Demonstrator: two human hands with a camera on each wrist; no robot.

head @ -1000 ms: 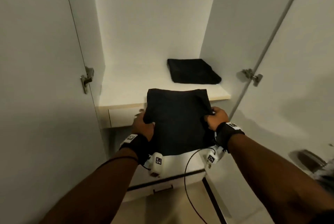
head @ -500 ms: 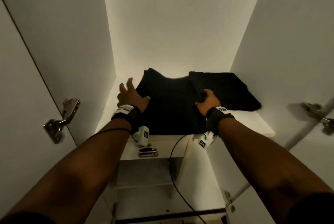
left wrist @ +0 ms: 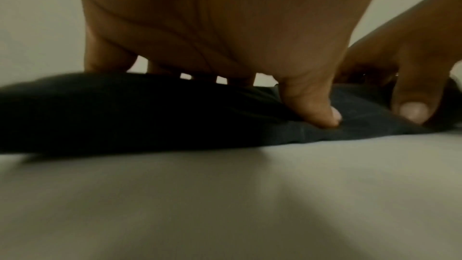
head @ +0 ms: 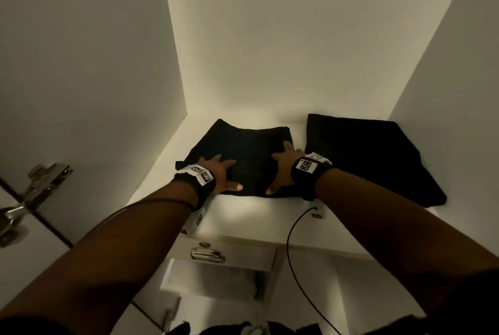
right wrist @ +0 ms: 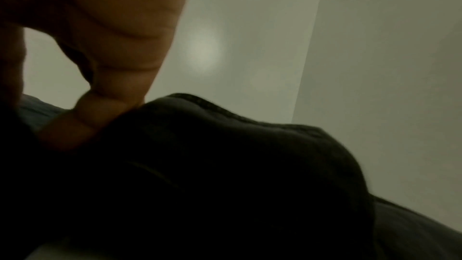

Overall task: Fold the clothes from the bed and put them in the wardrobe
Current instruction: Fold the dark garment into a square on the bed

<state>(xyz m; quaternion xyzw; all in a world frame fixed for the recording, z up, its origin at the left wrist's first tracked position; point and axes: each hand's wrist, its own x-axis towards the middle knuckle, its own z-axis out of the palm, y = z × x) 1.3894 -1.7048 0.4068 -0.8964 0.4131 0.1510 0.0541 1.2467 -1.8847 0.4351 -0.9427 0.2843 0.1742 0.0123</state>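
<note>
Placing step: both hands spread flat, left hand point(head: 222, 174) and right hand point(head: 283, 169) pressing the folded black garment point(head: 248, 151) onto the wardrobe shelf point(head: 259, 215), second folded garment point(head: 372, 156) just right of the right hand; next, probably lift off without dragging the fabric.

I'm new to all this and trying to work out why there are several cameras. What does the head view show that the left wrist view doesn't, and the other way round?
Only the head view shows the whole scene: a second folded black garment lying to the right on the wardrobe shelf, the drawer handle below, a door hinge and both forearms.

Only the left wrist view shows the left hand's palm side, with the thumb pressing a dent into the cloth.

Both show the left hand and right hand resting on the folded black garment on the shelf.
</note>
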